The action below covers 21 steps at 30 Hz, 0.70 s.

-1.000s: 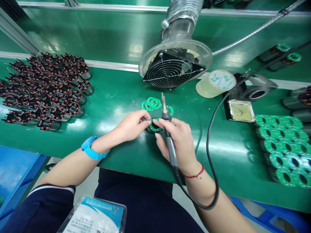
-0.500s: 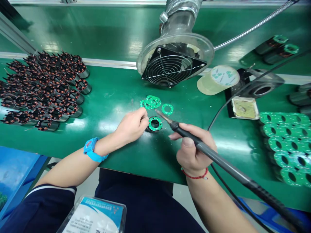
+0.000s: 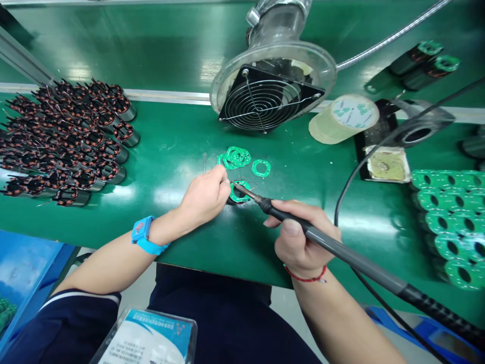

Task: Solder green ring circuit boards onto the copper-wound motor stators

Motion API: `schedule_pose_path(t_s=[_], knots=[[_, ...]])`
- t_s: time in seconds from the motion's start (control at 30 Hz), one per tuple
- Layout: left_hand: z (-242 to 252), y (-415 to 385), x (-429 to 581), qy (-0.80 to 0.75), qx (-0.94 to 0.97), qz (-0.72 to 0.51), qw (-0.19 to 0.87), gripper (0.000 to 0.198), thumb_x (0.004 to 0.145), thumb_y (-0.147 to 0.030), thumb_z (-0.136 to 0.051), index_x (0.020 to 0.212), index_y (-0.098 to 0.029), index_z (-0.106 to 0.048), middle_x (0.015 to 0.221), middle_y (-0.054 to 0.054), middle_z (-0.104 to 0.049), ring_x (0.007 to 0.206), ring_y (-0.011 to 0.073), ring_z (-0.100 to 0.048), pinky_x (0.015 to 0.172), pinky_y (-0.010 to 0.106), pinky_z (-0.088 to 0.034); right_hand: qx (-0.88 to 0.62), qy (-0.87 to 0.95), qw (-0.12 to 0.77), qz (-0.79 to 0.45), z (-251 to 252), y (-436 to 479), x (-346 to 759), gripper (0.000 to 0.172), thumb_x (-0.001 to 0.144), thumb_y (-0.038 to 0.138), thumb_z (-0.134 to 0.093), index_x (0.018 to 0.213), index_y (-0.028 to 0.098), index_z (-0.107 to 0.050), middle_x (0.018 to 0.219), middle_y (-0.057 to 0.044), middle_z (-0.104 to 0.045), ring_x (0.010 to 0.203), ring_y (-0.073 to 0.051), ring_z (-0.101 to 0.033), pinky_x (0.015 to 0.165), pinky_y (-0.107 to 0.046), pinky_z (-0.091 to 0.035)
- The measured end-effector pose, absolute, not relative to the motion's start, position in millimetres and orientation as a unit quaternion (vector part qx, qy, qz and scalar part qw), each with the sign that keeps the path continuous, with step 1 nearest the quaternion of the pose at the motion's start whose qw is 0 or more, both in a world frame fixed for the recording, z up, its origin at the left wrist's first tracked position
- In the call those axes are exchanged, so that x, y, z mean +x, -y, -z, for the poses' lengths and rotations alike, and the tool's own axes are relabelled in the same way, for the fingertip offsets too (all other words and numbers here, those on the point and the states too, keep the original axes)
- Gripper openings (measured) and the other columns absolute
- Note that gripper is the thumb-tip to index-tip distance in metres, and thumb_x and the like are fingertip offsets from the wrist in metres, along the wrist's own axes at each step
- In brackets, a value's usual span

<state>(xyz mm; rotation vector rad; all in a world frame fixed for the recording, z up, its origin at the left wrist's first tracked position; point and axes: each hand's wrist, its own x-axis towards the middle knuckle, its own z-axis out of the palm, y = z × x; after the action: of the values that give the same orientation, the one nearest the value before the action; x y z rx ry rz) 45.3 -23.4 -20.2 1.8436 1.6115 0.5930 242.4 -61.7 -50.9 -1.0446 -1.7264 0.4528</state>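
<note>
My right hand [image 3: 305, 235] grips a soldering iron [image 3: 337, 247] like a pen. The iron's tip lies over the left part of a ring-shaped green circuit board [image 3: 246, 196], which sits on top of a wound motor stator, mostly hidden under it. Fine wire ends stick out at the board's edge. Against the left side of this board, my left hand [image 3: 206, 194] is closed with the fingertips pinched; what they hold is hidden. Just behind lie several loose ring boards [image 3: 238, 156] in a small pile, and a single ring board [image 3: 261, 168] rests to their right.
Rows of copper-wound stators [image 3: 71, 136] stand at the left. A fan [image 3: 265, 101] in a clear hood hangs at the back. Right of it are a tape roll [image 3: 341, 121] and an iron stand with a sponge [image 3: 388, 164]. Board-topped stators [image 3: 450, 222] fill the right; the iron's cable [image 3: 352, 177] loops nearby.
The soldering iron's tip has come down and left from above the board onto its left part, near my left fingertips. My left hand has stayed almost in place. The view has shifted slightly.
</note>
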Motion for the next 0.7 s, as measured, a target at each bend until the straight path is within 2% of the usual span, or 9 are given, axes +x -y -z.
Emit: schedule_pose_path(t_s=[0.17,0.3,0.4,0.47,0.57,0.63,0.67,0.7], knots=[[20,23,48,-0.620,0.697,-0.212,0.290,0.017,0.086,-0.012,-0.039,0.073,-0.022,-0.034,0.066,-0.002,-0.041,0.062,0.0145,-0.037,0.062,0.030,-0.028,-0.385,0.707,0.564,-0.185,45,60,236,0.023,0.092,0.028,-0.059,0.112,0.024,-0.068,0.068,0.001,-0.068,0.055,-0.016,-0.066,0.060,-0.035,-0.057],[18,23,49,-0.627,0.700,-0.201,0.278,0.019,0.084,-0.012,-0.040,0.071,-0.022,-0.032,0.065,-0.001,-0.040,0.062,0.0144,-0.037,0.061,0.030,-0.026,-0.397,0.692,0.572,-0.188,45,59,232,0.038,0.092,0.022,-0.059,0.130,0.027,-0.059,0.090,-0.002,-0.074,0.072,-0.019,-0.072,0.064,-0.036,-0.060],[17,22,51,-0.629,0.698,-0.201,0.278,0.021,0.083,-0.012,-0.041,0.069,-0.022,-0.029,0.065,-0.002,-0.040,0.061,0.0141,-0.035,0.060,0.031,-0.024,-0.439,0.704,0.519,-0.205,45,55,229,0.047,0.095,0.018,-0.053,0.140,0.030,-0.048,0.109,-0.005,-0.073,0.094,-0.021,-0.073,0.082,-0.040,-0.061],[17,20,51,-0.627,0.693,-0.208,0.289,0.022,0.082,-0.011,-0.042,0.068,-0.022,-0.028,0.064,-0.002,-0.039,0.060,0.0138,-0.034,0.060,0.031,-0.024,-0.465,0.739,0.451,-0.185,45,51,227,0.046,0.094,0.022,-0.056,0.139,0.029,-0.046,0.118,-0.007,-0.071,0.110,-0.025,-0.068,0.093,-0.046,-0.057],[21,17,46,-0.610,0.674,-0.238,0.342,0.018,0.082,-0.012,-0.041,0.069,-0.021,-0.033,0.065,-0.002,-0.043,0.061,0.0137,-0.039,0.060,0.030,-0.029,-0.477,0.772,0.377,-0.185,46,46,226,0.049,0.091,0.031,-0.063,0.137,0.026,-0.047,0.125,-0.011,-0.067,0.118,-0.029,-0.062,0.096,-0.049,-0.054],[24,16,40,-0.585,0.657,-0.270,0.392,0.010,0.082,-0.011,-0.042,0.078,-0.020,-0.042,0.076,0.000,-0.053,0.071,0.0150,-0.050,0.066,0.029,-0.038,-0.485,0.769,0.365,-0.202,47,46,225,0.050,0.091,0.034,-0.063,0.137,0.026,-0.045,0.125,-0.010,-0.066,0.117,-0.028,-0.062,0.097,-0.049,-0.054],[26,16,36,-0.563,0.660,-0.278,0.411,0.011,0.081,-0.011,-0.044,0.087,-0.020,-0.046,0.088,0.003,-0.058,0.082,0.0166,-0.055,0.072,0.030,-0.043,-0.491,0.763,0.365,-0.209,47,47,224,0.050,0.091,0.035,-0.063,0.137,0.026,-0.045,0.125,-0.010,-0.066,0.117,-0.028,-0.062,0.098,-0.048,-0.053],[27,17,33,-0.536,0.677,-0.275,0.422,0.020,0.080,-0.012,-0.047,0.099,-0.020,-0.048,0.102,0.005,-0.060,0.095,0.0189,-0.057,0.080,0.033,-0.046,-0.499,0.757,0.365,-0.213,47,47,224,0.050,0.091,0.036,-0.063,0.137,0.026,-0.044,0.125,-0.010,-0.066,0.117,-0.027,-0.062,0.098,-0.048,-0.053]])
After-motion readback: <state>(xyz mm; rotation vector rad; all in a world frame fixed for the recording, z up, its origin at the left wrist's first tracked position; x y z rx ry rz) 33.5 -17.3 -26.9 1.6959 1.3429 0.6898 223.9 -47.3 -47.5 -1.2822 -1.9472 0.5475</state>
